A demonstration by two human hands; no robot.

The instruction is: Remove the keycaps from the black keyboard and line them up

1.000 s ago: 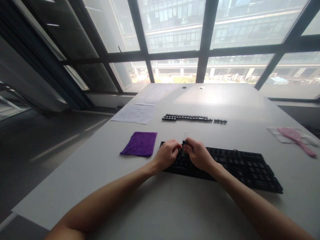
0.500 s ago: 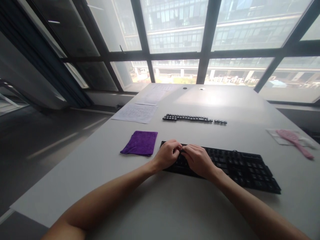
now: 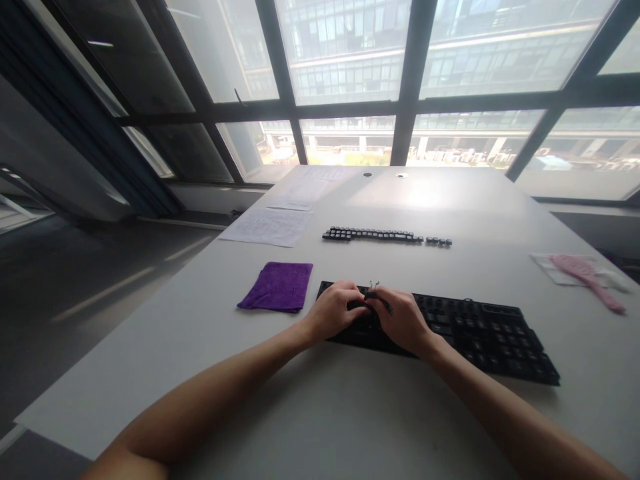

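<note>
At the middle of the frame, the right hand (image 3: 403,319) has its grip pinched, thumb to fingers, on a small black piece (image 3: 371,294) with two thin wires. Beside it the left hand (image 3: 336,309) curls over the black keyboard (image 3: 493,341), which reaches toward the lower right; whether that grip contains anything I cannot tell. Keycaps (image 3: 375,235) line the white tabletop (image 3: 300,413) above centre, a purple cloth (image 3: 277,287) left of centre

The long plastic keyboard (image 3: 493,340) was black, the folded square fabric cloth (image 3: 277,287) plain purple, the smooth surface (image 3: 300,407) white, the long-handled oval object (image 3: 575,267) at right pink.
</note>
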